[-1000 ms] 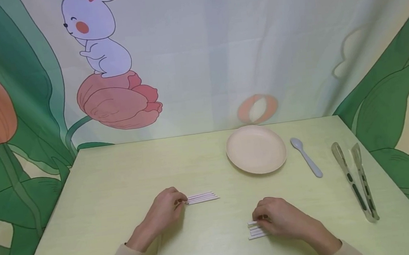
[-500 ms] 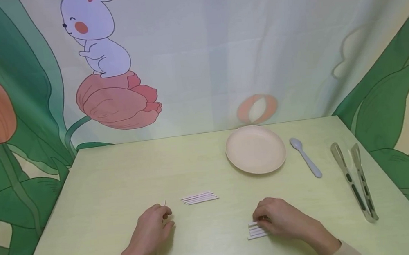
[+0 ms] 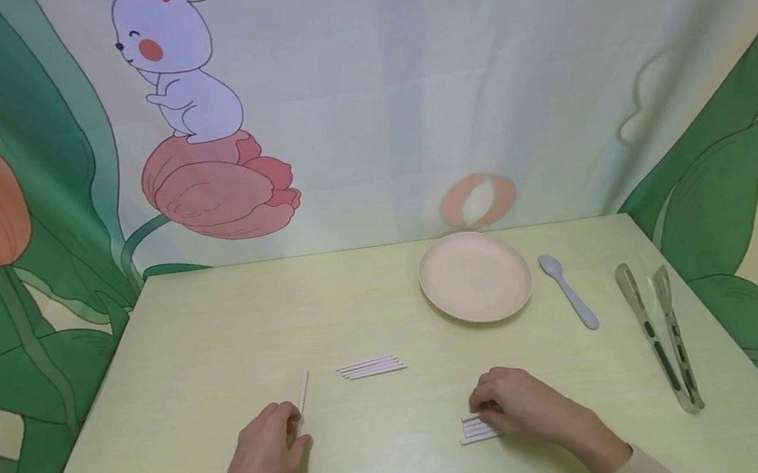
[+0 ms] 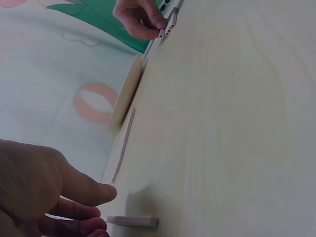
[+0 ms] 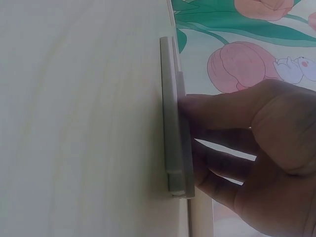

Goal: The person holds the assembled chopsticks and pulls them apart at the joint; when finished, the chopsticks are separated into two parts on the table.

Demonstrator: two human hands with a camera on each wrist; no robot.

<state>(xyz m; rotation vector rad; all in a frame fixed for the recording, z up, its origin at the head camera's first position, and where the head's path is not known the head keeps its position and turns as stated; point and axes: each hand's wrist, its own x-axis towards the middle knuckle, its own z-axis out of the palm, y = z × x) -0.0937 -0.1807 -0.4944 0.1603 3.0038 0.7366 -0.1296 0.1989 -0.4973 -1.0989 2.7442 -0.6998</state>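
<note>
My left hand (image 3: 262, 446) is low over a single thin pale stick (image 3: 305, 390) that lies lengthwise on the table. Part of the stick is hidden beneath the hand. In the left wrist view a gap shows between thumb (image 4: 101, 194) and fingers, with the pale stick (image 4: 133, 221) right at the fingertips. My right hand (image 3: 525, 405) pinches a small bunch of white sticks (image 3: 478, 431), covering their right ends. From the right wrist, the thumb tip presses the side of these sticks (image 5: 173, 118). Between the hands, several pale sticks (image 3: 372, 367) lie side by side.
A round pink plate (image 3: 475, 277) stands at the table's back. To its right lie a lilac spoon (image 3: 568, 291) and tongs (image 3: 659, 339), the latter near the right edge. A printed curtain (image 3: 354, 117) hangs behind the table (image 3: 222, 320).
My left hand has left the middle row of sticks and drawn back toward the near left, sliding down along the single stick. The right hand has stayed at its bunch.
</note>
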